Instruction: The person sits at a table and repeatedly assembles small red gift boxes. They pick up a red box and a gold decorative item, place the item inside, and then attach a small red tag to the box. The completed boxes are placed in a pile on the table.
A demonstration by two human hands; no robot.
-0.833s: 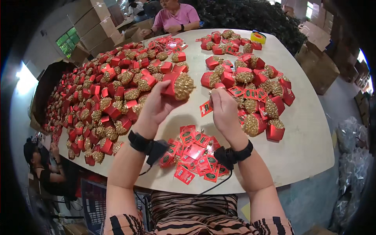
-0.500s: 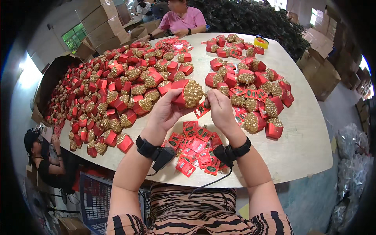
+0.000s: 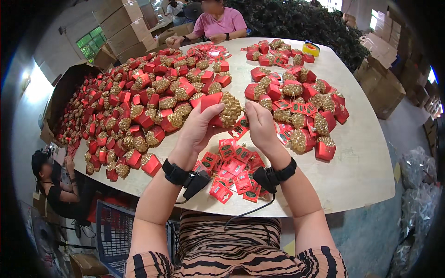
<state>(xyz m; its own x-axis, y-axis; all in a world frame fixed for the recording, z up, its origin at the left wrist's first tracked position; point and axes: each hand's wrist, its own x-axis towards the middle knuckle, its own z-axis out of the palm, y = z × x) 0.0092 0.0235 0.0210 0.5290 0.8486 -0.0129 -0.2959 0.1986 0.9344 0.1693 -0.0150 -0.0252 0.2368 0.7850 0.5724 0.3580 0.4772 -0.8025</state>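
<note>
My left hand (image 3: 198,126) grips an ornament with a red faceted base and a gold beaded top (image 3: 231,110), its gold end turned toward the right. Close by that end, my right hand (image 3: 262,126) has thumb and fingers pressed together; whatever is in the pinch is too small to make out. Between the two hands hangs a red card tag (image 3: 239,128). Below them, a loose heap of red tags (image 3: 234,167) lies near the table's front edge. To the right are several ornaments with tags lying among them (image 3: 303,109).
A large pile of ornaments (image 3: 143,99) covers the left of the pale table (image 3: 357,176). A yellow tape roll (image 3: 311,48) sits at the far right. Across the table is a person in pink (image 3: 220,24); another person in black (image 3: 58,183) is at the left. Cartons (image 3: 380,88) stand beyond.
The view has shifted slightly. My right fingertips are a little farther from the gold end, and my left hand still holds the ornament. The person in pink has reached out to the left.
</note>
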